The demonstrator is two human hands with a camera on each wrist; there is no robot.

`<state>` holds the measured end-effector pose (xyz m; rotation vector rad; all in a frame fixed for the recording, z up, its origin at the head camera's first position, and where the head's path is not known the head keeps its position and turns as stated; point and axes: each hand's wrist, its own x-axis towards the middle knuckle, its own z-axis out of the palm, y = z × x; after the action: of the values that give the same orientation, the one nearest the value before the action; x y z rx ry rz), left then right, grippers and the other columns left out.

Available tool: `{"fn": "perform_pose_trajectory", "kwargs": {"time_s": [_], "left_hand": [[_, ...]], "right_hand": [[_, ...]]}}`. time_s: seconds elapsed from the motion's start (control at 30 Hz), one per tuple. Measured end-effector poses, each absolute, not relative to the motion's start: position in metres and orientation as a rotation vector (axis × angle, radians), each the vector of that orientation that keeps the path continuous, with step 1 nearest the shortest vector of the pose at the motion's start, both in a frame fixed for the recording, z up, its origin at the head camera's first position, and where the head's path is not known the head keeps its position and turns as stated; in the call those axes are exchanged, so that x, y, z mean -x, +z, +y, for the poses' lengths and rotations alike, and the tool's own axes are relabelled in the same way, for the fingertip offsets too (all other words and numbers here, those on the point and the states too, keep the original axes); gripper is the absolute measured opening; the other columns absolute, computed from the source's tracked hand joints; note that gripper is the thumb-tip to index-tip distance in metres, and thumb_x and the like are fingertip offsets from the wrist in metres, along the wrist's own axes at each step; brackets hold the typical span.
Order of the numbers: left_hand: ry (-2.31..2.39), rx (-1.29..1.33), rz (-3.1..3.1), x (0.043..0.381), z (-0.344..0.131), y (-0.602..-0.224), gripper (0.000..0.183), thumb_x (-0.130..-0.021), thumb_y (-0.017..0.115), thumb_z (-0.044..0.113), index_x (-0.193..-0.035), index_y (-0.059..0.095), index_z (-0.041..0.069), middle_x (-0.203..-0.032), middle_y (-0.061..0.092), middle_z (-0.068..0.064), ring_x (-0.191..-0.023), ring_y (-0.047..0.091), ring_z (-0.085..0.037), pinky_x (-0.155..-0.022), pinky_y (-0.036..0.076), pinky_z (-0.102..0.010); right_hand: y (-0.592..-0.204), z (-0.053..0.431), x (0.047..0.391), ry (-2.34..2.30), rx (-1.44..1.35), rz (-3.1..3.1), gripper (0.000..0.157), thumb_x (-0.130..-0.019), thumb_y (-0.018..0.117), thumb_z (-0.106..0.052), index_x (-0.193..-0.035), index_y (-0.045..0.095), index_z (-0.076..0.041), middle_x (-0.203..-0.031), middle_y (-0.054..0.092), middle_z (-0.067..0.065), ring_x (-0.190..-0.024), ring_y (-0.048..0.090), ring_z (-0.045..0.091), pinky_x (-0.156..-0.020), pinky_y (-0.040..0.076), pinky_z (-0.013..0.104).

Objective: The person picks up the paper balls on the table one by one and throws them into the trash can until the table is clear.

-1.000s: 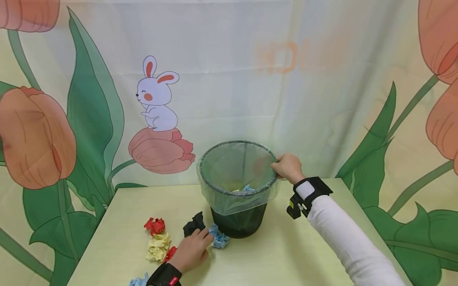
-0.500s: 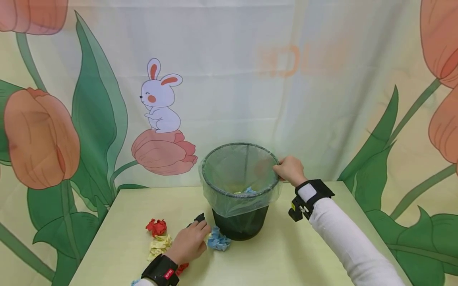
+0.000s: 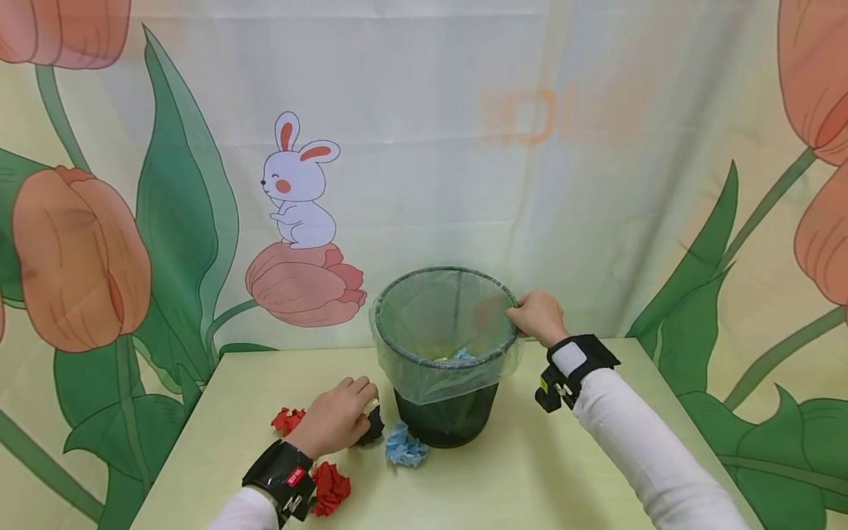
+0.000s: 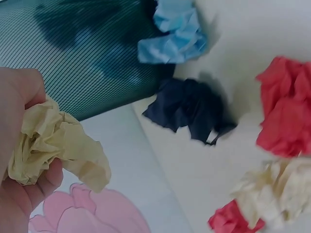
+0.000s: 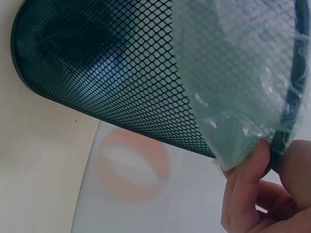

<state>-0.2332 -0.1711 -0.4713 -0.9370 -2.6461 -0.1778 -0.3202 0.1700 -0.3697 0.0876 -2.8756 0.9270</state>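
Holding paper (image 4: 58,143) (ylw) — L hand (image 3: 333,417)

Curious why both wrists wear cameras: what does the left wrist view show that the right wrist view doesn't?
Only the left wrist view shows the left hand holding crumpled yellow paper, loose red papers and a pink printed flower. Only the right wrist view shows the right hand gripping the rim and liner, and an orange mark. Both show the mesh bin, table and pale backdrop.
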Motion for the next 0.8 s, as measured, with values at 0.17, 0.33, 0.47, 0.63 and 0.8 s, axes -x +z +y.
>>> {"fn": "perform_pose_trajectory", "kwargs": {"time_s": [0.17, 0.33, 0.47, 0.63, 0.8], "left_hand": [[-0.16, 0.938, -2.616, 0.24, -0.177, -0.456, 0.025, -0.07, 0.064, 0.007, -0.093, 0.056, 0.011, -0.085, 0.051, 0.002, -0.074, 0.046, -0.013, -0.055, 0.043, -0.023], [-0.16, 0.897, -2.618, 0.246, -0.181, -0.441, 0.025, -0.07, 0.066, 0.009, -0.093, 0.056, 0.012, -0.085, 0.052, 0.001, -0.075, 0.049, -0.014, -0.058, 0.046, -0.026], [-0.143, 0.892, -2.617, 0.252, -0.183, -0.428, 0.025, -0.071, 0.065, 0.01, -0.093, 0.056, 0.011, -0.084, 0.052, 0.001, -0.074, 0.047, -0.015, -0.057, 0.045, -0.025], [-0.122, 0.911, -2.604, 0.259, -0.185, -0.415, 0.024, -0.072, 0.065, 0.009, -0.093, 0.055, 0.011, -0.084, 0.051, 0.001, -0.073, 0.046, -0.014, -0.057, 0.044, -0.023], [-0.161, 0.921, -2.591, 0.264, -0.187, -0.408, 0.023, -0.071, 0.066, 0.008, -0.092, 0.055, 0.01, -0.082, 0.05, 0.001, -0.072, 0.046, -0.015, -0.058, 0.044, -0.025]], "right_hand": [[-0.37, 0.17, 0.32, 0.931, -0.073, -2.878, 0.042, -0.078, 0.052, -0.01, -0.044, 0.03, -0.019, -0.036, 0.035, -0.007, -0.043, 0.056, 0.018, -0.037, 0.026, 0.02], [-0.37, 0.17, 0.32, 0.931, -0.073, -2.889, 0.042, -0.079, 0.053, -0.011, -0.044, 0.031, -0.018, -0.037, 0.036, -0.005, -0.042, 0.054, 0.016, -0.038, 0.028, 0.021], [-0.37, 0.171, 0.32, 0.928, -0.078, -2.896, 0.042, -0.079, 0.053, -0.011, -0.045, 0.031, -0.018, -0.038, 0.037, -0.005, -0.043, 0.055, 0.016, -0.038, 0.029, 0.021], [-0.369, 0.171, 0.32, 0.93, -0.086, -2.89, 0.042, -0.079, 0.053, -0.011, -0.044, 0.03, -0.018, -0.038, 0.036, -0.006, -0.044, 0.056, 0.018, -0.038, 0.028, 0.021], [-0.368, 0.17, 0.32, 0.931, -0.099, -2.887, 0.043, -0.08, 0.053, -0.011, -0.045, 0.03, -0.018, -0.037, 0.034, -0.006, -0.043, 0.054, 0.018, -0.038, 0.026, 0.021]]}}
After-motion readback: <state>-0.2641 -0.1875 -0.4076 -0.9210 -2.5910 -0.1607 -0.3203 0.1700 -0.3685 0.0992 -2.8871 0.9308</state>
